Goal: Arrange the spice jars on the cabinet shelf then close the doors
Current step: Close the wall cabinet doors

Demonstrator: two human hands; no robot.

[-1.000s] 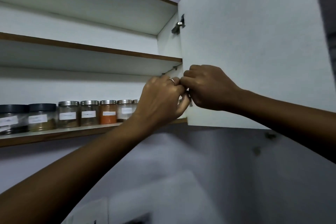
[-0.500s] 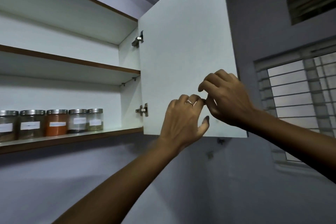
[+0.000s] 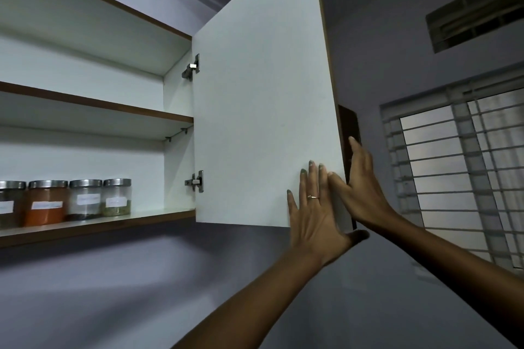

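Note:
Several spice jars (image 3: pixel 85 199) with metal lids and white labels stand in a row on the cabinet's bottom shelf (image 3: pixel 119 223), at the left. The white right-hand cabinet door (image 3: pixel 263 122) stands wide open on its two hinges. My left hand (image 3: pixel 313 212) lies flat with straight fingers against the door's inner face near its lower free corner. My right hand (image 3: pixel 360 193) wraps the door's free edge, thumb on the inner face and fingers reaching behind onto the dark outer side.
The upper shelf (image 3: pixel 96 106) holds nothing visible. A barred window (image 3: pixel 459 167) is on the right wall, with a vent (image 3: pixel 476 20) above it. Bare grey wall (image 3: pixel 141 292) runs below the cabinet.
Both hands left the jar end of the shelf and moved right to the door's free edge. Their curled fingers have straightened onto the door. The view swung right and up.

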